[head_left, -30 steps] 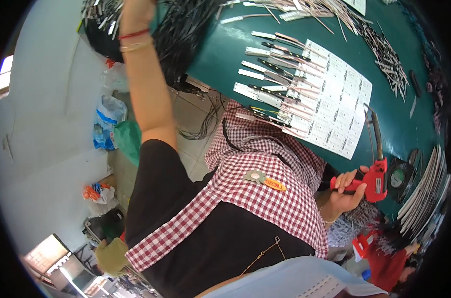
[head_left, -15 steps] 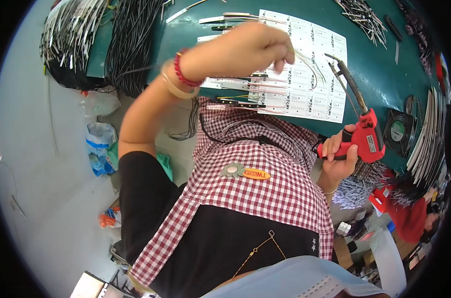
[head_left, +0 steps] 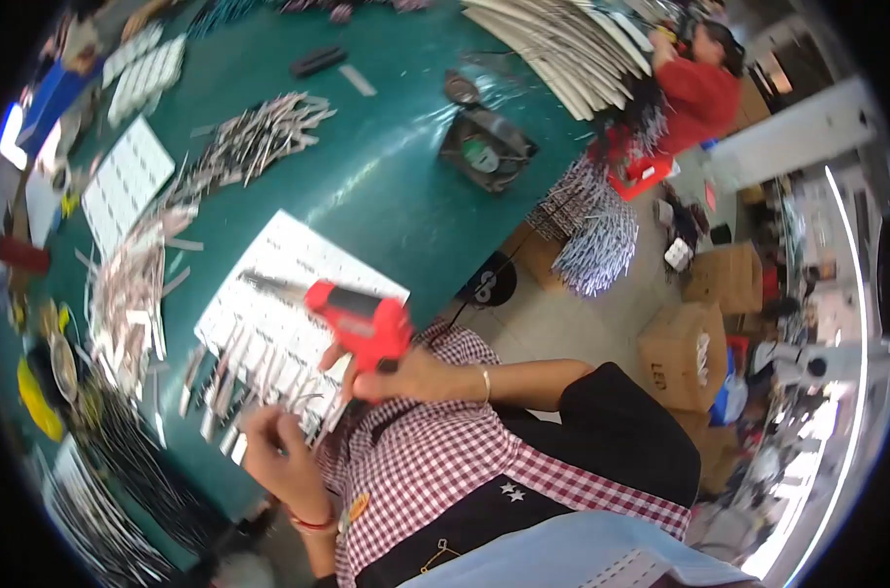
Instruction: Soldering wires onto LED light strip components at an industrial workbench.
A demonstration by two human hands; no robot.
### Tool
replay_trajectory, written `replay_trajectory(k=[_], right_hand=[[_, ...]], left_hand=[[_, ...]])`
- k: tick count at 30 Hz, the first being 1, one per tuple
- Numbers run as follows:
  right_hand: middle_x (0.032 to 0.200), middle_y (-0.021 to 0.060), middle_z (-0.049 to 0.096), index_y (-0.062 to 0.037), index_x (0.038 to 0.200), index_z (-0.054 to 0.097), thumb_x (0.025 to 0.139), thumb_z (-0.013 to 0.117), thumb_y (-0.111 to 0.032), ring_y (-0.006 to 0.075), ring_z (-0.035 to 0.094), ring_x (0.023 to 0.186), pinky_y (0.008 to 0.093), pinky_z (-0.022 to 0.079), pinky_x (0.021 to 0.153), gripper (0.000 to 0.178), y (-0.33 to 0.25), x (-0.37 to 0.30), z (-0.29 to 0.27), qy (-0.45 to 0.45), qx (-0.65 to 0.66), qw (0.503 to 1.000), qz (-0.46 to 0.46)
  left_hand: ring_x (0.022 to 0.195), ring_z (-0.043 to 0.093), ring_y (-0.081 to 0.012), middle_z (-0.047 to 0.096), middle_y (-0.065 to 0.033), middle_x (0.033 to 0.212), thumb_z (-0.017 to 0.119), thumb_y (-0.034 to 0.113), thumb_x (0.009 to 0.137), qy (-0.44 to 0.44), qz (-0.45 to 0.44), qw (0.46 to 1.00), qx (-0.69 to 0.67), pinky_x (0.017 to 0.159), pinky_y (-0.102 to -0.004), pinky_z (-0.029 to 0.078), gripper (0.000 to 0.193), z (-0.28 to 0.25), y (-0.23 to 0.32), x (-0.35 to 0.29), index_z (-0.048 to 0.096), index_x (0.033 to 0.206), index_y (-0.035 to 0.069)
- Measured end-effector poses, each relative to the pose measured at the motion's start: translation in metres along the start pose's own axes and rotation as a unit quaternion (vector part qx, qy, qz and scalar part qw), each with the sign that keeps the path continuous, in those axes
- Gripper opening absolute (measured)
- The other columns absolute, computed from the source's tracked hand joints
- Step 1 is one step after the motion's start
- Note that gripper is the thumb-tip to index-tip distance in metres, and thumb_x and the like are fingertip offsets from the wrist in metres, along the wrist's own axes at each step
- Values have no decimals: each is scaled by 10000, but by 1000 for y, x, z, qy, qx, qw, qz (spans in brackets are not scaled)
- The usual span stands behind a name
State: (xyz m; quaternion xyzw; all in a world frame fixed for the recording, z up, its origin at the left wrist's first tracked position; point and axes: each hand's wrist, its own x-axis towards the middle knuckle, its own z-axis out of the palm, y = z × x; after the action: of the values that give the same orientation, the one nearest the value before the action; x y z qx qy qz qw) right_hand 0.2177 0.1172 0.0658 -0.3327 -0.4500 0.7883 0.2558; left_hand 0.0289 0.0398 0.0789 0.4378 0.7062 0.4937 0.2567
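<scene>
My right hand point(head_left: 410, 377) is wrapped round the handle of a red soldering gun point(head_left: 371, 321). Its long metal tip points left over a white printed sheet point(head_left: 332, 260) on the green table. My left hand point(head_left: 283, 456) is at the sheet's near edge, below and left of the gun, with fingers curled. Thin wires point(head_left: 312, 397) show blurred at its fingertips and seem to be pinched there. Beside that hand several narrow strips with wires point(head_left: 219, 387) lie in a row, partly over the sheet.
Past the sheet are a pile of wired strips point(head_left: 264, 142) and a black square fan point(head_left: 489, 152). Black cable bundles point(head_left: 146, 470) lie at the left, pale strips point(head_left: 562, 49) at the far right. A person in red point(head_left: 699, 98) is beyond; cardboard boxes point(head_left: 685, 353) stand right.
My view has swung to the right. The soldering gun has come in over the sheet, its tip now pointing left. My left hand has dropped from above the sheet to its near edge.
</scene>
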Motion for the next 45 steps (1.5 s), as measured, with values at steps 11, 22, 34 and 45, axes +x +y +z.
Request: replay_trajectory(k=[11, 22, 34, 45], right_hand=[[797, 29, 597, -25, 908, 561, 727, 689, -107, 116, 555, 748, 276, 468, 694, 237, 26, 15, 48, 67, -20, 992, -101], [819, 22, 617, -32, 958, 571, 749, 709, -105, 83, 566, 779, 262, 466, 729, 260, 18, 12, 66, 19, -71, 989, -127], [658, -1, 602, -60, 821, 595, 741, 689, -121, 44, 500, 514, 201, 397, 470, 138, -15, 7, 0, 148, 1, 969, -198], [778, 42, 603, -16, 1083, 481, 781, 649, -57, 120, 594, 661, 250, 469, 595, 348, -12, -9, -22, 156, 22, 972, -176]], left_hand=[[501, 418, -44, 512, -25, 582, 570, -10, 810, -117, 12, 991, 65, 433, -226, 287, 50, -5, -12, -17, 549, 777, -41], [487, 380, -20, 467, 9, 538, 585, -38, 782, -75, 76, 989, 101, 429, -215, 255, 56, -30, -14, -27, 560, 735, -21], [728, 532, -306, 556, -153, 775, 532, 53, 742, 8, 269, 930, 249, 651, -414, 424, 115, -169, 53, 3, 592, 815, -14], [661, 531, -219, 559, -109, 703, 562, 62, 744, -77, 317, 926, 190, 607, -345, 428, 98, -119, 119, 42, 593, 789, -19]])
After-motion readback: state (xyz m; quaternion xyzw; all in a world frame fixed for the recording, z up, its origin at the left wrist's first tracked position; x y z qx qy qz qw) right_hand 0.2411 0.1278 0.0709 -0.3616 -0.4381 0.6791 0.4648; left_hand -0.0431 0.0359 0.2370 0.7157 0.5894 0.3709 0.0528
